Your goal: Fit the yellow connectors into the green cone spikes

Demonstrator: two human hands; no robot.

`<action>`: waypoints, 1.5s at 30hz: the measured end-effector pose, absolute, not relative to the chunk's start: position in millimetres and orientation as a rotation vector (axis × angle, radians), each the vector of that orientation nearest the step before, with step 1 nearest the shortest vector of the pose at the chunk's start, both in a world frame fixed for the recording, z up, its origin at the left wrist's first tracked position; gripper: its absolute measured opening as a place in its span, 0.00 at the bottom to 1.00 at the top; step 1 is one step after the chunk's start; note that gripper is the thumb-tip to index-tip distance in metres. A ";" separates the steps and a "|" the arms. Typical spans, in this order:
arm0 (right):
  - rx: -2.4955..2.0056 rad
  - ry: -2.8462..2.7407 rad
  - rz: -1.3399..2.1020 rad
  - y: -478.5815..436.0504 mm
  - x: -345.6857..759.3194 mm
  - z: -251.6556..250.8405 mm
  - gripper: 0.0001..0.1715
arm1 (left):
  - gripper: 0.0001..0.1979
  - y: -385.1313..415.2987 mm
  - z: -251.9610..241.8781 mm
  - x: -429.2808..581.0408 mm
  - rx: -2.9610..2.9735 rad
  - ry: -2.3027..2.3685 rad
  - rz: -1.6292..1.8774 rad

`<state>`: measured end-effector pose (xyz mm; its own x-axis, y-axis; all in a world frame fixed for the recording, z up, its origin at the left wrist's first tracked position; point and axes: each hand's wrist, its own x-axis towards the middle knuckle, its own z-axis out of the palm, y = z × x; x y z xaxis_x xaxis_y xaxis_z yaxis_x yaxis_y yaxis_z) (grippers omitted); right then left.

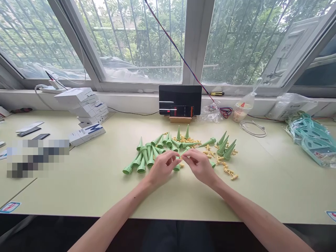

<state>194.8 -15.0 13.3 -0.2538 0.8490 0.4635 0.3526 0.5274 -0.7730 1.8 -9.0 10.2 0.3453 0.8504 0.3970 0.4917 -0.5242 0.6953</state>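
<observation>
Green cones point(144, 154) lie near left hand point(163, 163) and right hand point(201, 165), both pinched, contents unclear; white box point(86, 135) reads "M".

Pale green cones point(145, 155) lie left of the fingers point(173, 154); deeper green spikes point(230, 151) stand to their right, among small yellow-tan pieces point(234, 177). Beneath the fingers, the bench point(262, 171) is plain, pale yellow-green. Straight beyond them, a glossy black screen point(181, 95) backs a dark phone point(181, 111) with red and orange patches, above a brown cardboard stand point(180, 119). Far left of the fingers, a white box point(88, 134) bears dark blue lettering; far right, plastic items point(312, 129) are teal. A red-and-blue cable point(173, 43) runs above.
</observation>
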 end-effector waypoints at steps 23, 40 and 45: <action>-1.045 -1.598 1.151 -19.0 190.7 8.9 0.17 | 0.11 -6.9 7.6 0.9 2.230 1.111 1.011; -0.999 -1.626 1.128 -15.1 188.4 4.3 0.15 | 0.10 -8.0 8.4 0.5 2.264 1.087 1.017; -1.021 -1.610 1.101 -14.9 189.8 5.0 0.14 | 0.10 -7.6 10.6 1.0 2.260 1.106 1.024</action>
